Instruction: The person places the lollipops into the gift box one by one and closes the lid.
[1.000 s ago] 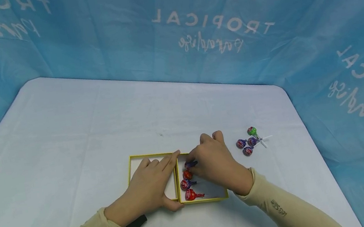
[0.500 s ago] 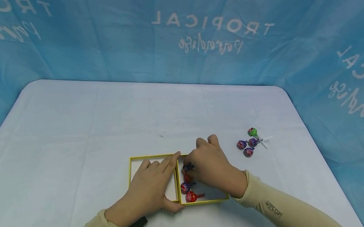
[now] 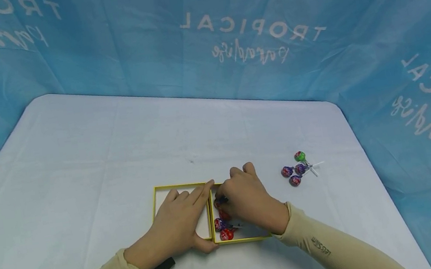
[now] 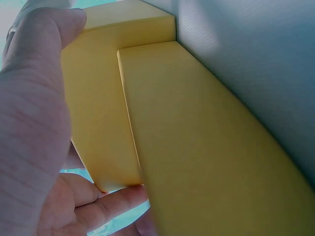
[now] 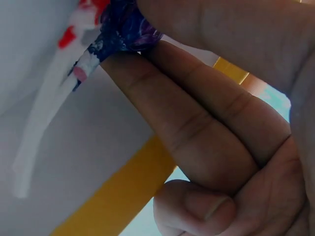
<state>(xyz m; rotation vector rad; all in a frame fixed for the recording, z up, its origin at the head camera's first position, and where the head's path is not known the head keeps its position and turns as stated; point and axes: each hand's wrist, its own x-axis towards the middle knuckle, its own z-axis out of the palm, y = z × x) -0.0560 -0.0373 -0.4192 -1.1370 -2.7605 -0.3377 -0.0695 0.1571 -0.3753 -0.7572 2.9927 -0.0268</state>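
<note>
Left hand, lower centre of the head view, grips the left tray, thumb at the near edge, fingers at the far edge, beside the right tray. Right hand pinches a blue-wrapped lollipop between thumb and fingers, inside the right tray. A purple lollipop and a red lollipop lie at that tray's lower left. Right of centre, 4 lollipops lie grouped on white cloth.
</note>
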